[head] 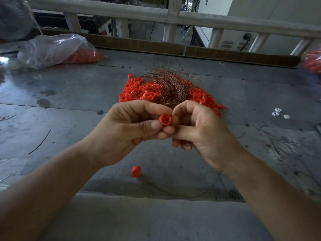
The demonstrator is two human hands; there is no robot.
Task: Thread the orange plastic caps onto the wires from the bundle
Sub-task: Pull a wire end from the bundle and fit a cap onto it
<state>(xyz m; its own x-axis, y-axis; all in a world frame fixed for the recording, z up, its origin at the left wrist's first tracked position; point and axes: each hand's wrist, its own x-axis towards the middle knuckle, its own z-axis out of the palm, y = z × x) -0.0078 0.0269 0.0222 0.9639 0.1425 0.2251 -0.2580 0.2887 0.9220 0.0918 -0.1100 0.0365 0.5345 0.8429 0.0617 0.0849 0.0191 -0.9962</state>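
Observation:
An orange plastic cap [165, 119], open side towards me, is pinched between the thumb and fingers of my left hand [126, 129] above the grey table [69, 105]. My right hand [201, 131] is right beside it with curled fingers touching the cap; a thin wire seems pinched there but is too fine to see clearly. Behind both hands lies a heap of orange caps [139, 91] with a bundle of thin copper-coloured wires [170, 82] on top. One loose orange cap [136, 171] sits on the table below my hands.
A clear plastic bag of orange caps [57, 49] lies at the back left, another bag of caps [312, 61] at the right edge. Small white parts [279, 113] lie to the right. A cardboard strip [156, 44] and a wooden railing [173, 18] bound the far side.

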